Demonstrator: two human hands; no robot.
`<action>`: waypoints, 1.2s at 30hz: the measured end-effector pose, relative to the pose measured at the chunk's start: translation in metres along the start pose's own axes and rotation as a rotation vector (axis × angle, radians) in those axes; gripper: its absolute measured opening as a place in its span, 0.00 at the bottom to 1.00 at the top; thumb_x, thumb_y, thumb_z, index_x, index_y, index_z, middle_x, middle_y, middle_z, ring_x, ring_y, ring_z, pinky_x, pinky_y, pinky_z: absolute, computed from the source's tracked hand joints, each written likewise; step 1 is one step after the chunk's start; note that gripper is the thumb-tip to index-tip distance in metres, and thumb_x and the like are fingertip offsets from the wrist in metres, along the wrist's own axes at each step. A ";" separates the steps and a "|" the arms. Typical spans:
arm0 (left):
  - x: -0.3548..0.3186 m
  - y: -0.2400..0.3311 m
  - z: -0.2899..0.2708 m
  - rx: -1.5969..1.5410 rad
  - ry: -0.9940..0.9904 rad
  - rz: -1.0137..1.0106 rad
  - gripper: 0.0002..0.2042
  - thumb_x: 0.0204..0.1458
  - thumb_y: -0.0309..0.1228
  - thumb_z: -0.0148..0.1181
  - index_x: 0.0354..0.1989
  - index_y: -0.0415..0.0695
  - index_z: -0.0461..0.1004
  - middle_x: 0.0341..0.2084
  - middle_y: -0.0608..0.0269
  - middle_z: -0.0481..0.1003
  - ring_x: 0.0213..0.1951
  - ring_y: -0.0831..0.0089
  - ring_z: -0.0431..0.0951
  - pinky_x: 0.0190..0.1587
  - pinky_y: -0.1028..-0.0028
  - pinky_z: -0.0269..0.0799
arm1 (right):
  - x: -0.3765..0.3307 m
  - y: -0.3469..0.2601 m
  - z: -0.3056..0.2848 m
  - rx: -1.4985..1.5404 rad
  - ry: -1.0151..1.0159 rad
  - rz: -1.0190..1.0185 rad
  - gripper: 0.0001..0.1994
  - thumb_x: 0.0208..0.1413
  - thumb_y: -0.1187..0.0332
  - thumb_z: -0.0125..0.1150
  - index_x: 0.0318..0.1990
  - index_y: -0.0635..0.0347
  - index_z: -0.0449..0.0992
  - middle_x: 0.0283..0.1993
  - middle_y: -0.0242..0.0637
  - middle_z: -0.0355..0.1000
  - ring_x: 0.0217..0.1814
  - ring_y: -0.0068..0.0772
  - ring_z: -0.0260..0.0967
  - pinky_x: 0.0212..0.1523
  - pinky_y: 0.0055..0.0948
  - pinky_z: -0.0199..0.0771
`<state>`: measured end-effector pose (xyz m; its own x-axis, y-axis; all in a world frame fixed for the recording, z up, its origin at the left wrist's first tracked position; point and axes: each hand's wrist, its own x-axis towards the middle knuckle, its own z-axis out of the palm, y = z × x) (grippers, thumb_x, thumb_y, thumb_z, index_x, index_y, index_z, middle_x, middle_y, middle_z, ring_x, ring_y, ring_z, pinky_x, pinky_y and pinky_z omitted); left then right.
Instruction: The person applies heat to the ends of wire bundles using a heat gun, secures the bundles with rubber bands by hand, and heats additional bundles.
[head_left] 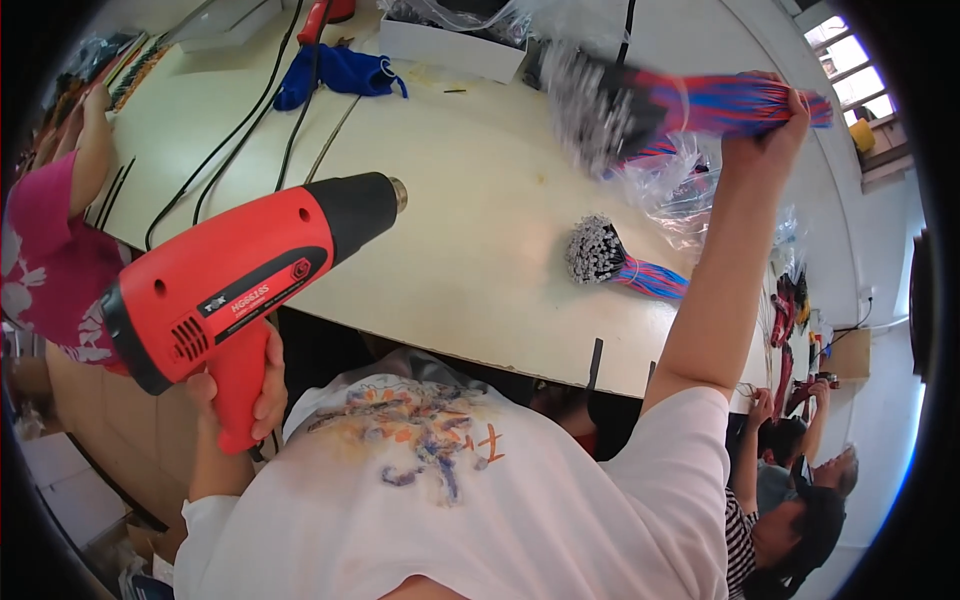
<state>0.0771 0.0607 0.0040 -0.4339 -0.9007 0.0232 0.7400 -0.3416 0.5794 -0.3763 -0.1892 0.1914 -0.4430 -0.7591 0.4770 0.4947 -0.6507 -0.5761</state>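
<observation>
My left hand [268, 385] is wrapped round the handle of a red and black heat gun [225, 275], its metal nozzle pointing up and right over the table's near edge. Raised at the upper right, my right hand [775, 135] grips a bundle of red and blue wires [715, 103]. The bundle's black section and pale tips stick out to the left, smeared by motion. A second wire bundle [645, 273] lies on the table beneath my right forearm, with its many pale tips facing left. Clear plastic bags [685, 200] with more such wires lie behind it.
The cream table [450, 200] stretches ahead. On it are a blue cloth [340, 75], a white box [450, 50] and dark cables [240, 125] running across the left. A person in pink [65, 260] works at the left; several people [790, 520] sit at the lower right.
</observation>
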 end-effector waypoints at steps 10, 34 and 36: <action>0.004 0.001 -0.010 -0.012 -0.040 -0.030 0.34 0.41 0.46 0.68 0.42 0.30 0.58 0.15 0.51 0.70 0.09 0.67 0.70 0.11 0.75 0.68 | -0.151 0.065 0.012 -0.648 -0.389 0.243 0.17 0.53 0.70 0.62 0.48 0.66 0.68 0.41 0.43 0.74 0.43 0.35 0.73 0.46 0.37 0.76; 0.004 0.000 -0.004 0.048 -0.053 -0.043 0.33 0.44 0.49 0.66 0.41 0.33 0.56 0.12 0.55 0.68 0.08 0.66 0.68 0.08 0.73 0.65 | -0.247 0.092 -0.052 -0.926 -0.524 0.278 0.12 0.43 0.75 0.68 0.36 0.64 0.74 0.39 0.37 0.76 0.42 0.29 0.73 0.46 0.30 0.70; -0.001 -0.004 -0.002 -0.030 0.026 -0.045 0.35 0.38 0.47 0.69 0.42 0.31 0.59 0.15 0.51 0.69 0.09 0.67 0.69 0.10 0.75 0.67 | -0.246 0.098 -0.057 -0.888 -0.570 0.218 0.12 0.44 0.76 0.68 0.38 0.64 0.74 0.40 0.37 0.76 0.43 0.28 0.71 0.47 0.29 0.69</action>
<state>0.0759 0.0618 0.0000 -0.4542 -0.8906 -0.0241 0.7350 -0.3898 0.5548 -0.2609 -0.0654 -0.0203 0.1162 -0.9033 0.4130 -0.3003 -0.4283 -0.8523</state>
